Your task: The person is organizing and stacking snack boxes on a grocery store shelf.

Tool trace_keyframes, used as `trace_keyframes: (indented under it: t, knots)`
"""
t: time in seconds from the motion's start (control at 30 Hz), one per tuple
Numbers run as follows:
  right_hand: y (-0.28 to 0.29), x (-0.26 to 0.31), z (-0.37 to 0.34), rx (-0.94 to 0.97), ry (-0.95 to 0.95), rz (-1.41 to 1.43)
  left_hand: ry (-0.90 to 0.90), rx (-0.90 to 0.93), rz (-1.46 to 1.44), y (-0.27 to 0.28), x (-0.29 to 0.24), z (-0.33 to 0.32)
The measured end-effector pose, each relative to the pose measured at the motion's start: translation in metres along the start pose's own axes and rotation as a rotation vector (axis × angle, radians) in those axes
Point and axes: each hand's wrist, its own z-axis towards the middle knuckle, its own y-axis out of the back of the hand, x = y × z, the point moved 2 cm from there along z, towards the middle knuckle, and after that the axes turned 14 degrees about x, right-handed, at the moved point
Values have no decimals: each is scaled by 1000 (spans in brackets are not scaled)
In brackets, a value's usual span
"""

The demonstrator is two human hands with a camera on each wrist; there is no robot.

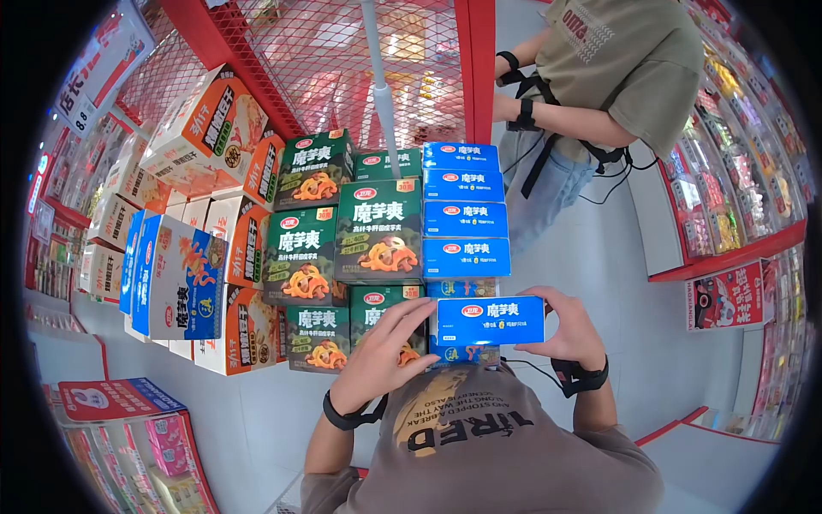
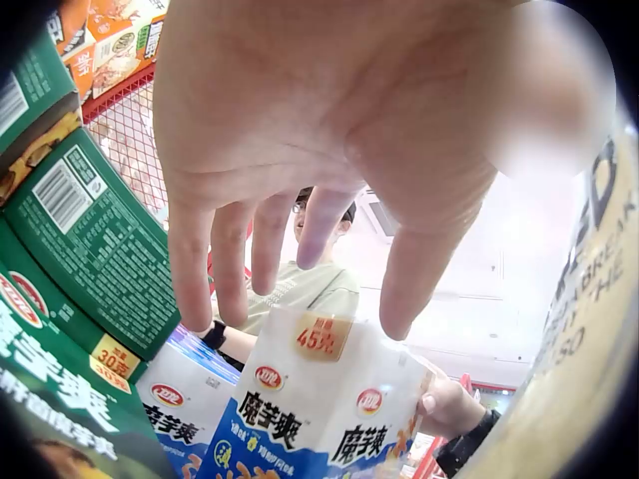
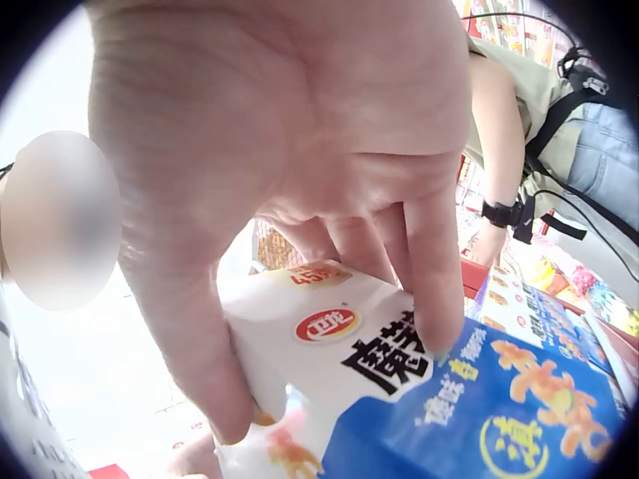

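In the head view a blue-and-white snack box (image 1: 491,320) is at the front of the display, in front of a column of like boxes. My right hand (image 1: 572,330) grips its right end, the thumb on one side and the fingers on the other. The right wrist view shows the right hand (image 3: 300,150) spanning the white and blue faces of the snack box (image 3: 399,349). At the box's left end is my left hand (image 1: 385,355), fingers extended. In the left wrist view the left hand (image 2: 319,130) is spread above the snack box (image 2: 319,389).
Green snack boxes (image 1: 378,227) and blue boxes (image 1: 465,223) are stacked ahead. Orange-and-white boxes (image 1: 205,128) and more blue boxes (image 1: 175,274) stand at left. A pale pole (image 1: 381,86) rises among the stacks before a red mesh rack (image 1: 300,51). Another person (image 1: 625,77) stands beyond, at right.
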Motion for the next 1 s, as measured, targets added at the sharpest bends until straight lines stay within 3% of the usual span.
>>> trace_keyframes:
  t: [0.3, 0.67, 0.83, 0.9, 1.0]
  knots:
    - [-40, -33, 24, -151, 62, 125, 100, -149, -3, 18, 12, -21]
    - [-61, -57, 31, -185, -36, 154, 137, -357, 15, 35, 15, -48]
    - [-47, -61, 19, -175, -6, 306, 105, -688, 243, 64, -9, -76]
    - [-37, -70, 10, -162, 7, 468, 60, -951, 351, 77, -14, -99]
    - [-30, -75, -2, -218, -9, 669, 209, -1357, 517, 105, -16, -130]
